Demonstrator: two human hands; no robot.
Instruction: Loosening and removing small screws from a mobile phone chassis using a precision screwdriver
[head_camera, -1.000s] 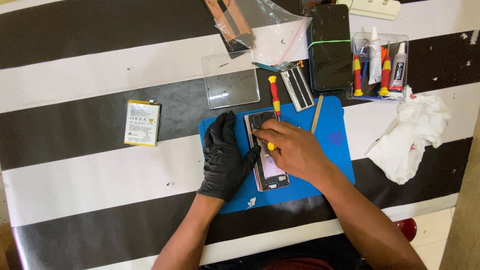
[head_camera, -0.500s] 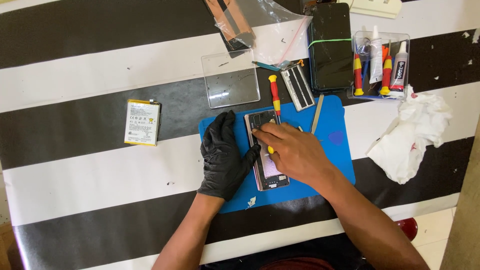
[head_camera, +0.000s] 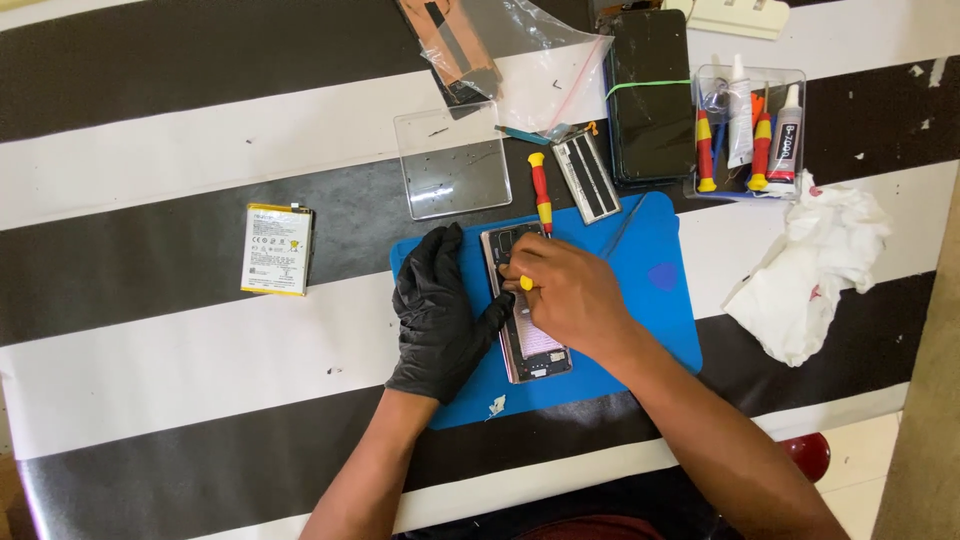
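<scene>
One opened phone (head_camera: 528, 330) braced by gloved left hand (head_camera: 440, 315), bare right hand (head_camera: 565, 295) pinching one screwdriver (head_camera: 526, 282)

The left hand (head_camera: 440, 312) wears a black glove (head_camera: 436, 330) of thin, slightly shiny material that fits close over the fingers and palm. The glove is creased across the knuckles and wrinkled along the back of the hand, and it ends in a plain cuff at the wrist. Above that cuff the left forearm (head_camera: 365, 468) is bare, with no sleeve, watch or band showing. The right hand (head_camera: 572, 297) is ungloved, with no ring on the fingers that show. The right forearm (head_camera: 715, 440) is bare as well, uncovered all the way to the lower edge of the view.
</scene>
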